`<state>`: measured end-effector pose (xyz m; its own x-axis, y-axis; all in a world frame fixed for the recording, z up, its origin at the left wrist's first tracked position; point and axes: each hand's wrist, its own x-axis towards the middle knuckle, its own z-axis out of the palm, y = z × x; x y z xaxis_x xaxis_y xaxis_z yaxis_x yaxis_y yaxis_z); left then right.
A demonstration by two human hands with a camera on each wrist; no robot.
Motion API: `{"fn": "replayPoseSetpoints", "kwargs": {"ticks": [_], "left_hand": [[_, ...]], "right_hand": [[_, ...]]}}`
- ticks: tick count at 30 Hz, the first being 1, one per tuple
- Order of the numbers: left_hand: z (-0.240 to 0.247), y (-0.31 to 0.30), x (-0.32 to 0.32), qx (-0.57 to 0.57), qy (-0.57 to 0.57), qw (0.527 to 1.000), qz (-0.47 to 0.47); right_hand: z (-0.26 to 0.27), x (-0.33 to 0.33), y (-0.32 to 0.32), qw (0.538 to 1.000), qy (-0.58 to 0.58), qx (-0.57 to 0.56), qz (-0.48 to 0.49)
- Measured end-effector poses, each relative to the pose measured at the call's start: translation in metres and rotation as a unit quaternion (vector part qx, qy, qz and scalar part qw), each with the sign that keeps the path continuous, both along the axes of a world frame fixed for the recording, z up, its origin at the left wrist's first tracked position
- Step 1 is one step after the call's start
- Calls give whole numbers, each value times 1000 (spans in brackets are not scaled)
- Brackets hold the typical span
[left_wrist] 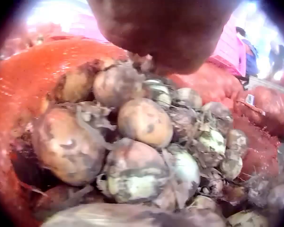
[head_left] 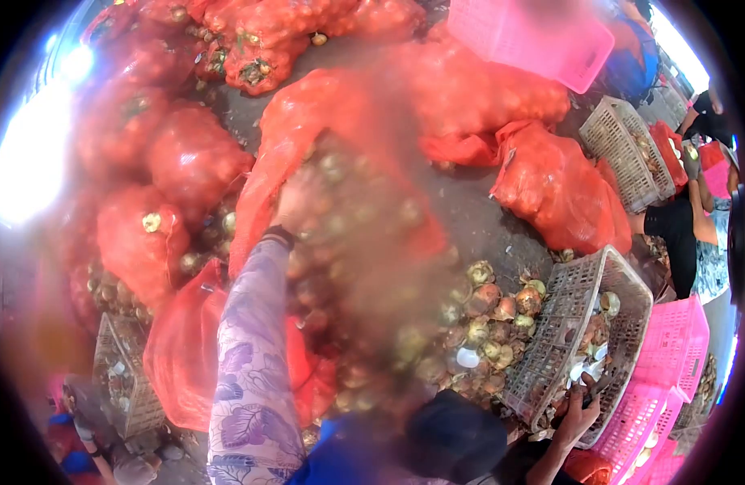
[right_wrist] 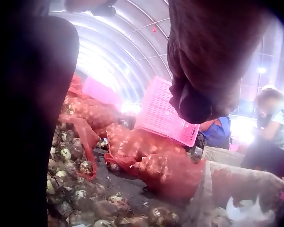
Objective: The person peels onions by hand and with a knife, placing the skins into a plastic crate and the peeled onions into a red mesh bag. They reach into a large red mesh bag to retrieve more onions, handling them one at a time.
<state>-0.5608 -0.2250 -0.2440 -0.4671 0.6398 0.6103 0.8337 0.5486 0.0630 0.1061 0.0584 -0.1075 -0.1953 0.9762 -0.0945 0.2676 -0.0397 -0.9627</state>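
Observation:
Reaching out in a purple floral sleeve, my left hand (head_left: pixel 297 204) is at the onions in an open red mesh bag (head_left: pixel 263 166). In the left wrist view this hand (left_wrist: pixel 165 33) hangs over brown, dry-skinned onions (left_wrist: pixel 145 122); its fingertips are hidden, and I cannot tell whether it grips one. My right hand (head_left: pixel 580 418) is over a dirty, pale plastic crate (head_left: pixel 631 311) and grips a small dark tool (head_left: pixel 601 383). The right wrist view shows this hand (right_wrist: pixel 213 61) curled, high above the crate. A blur covers the middle of the head view.
Loose onions (head_left: pixel 489 327) are heaped beside the crate. Full red mesh sacks (head_left: pixel 558 186) lie ahead and to the left. Pink crates (head_left: pixel 671 343) stand at the right, another pink crate (head_left: pixel 534 40) ahead. Other people sit at the far right and lower left.

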Motion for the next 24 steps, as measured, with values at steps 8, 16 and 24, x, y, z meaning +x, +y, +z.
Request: {"fn": "replayPoseSetpoints", "kwargs": {"ticks": [8,16,24], "left_hand": [[-40,24,-22,42,-131,947,290],[-26,34,-39,106,-222,908,339],[-40,41,0,493,-514,698,77]], "right_hand": [[0,3,-4,1000,3,-16,-6],[-7,2,-5,999,-42,17,3],[0,-17,-12,999,-51,17,-7]]}}
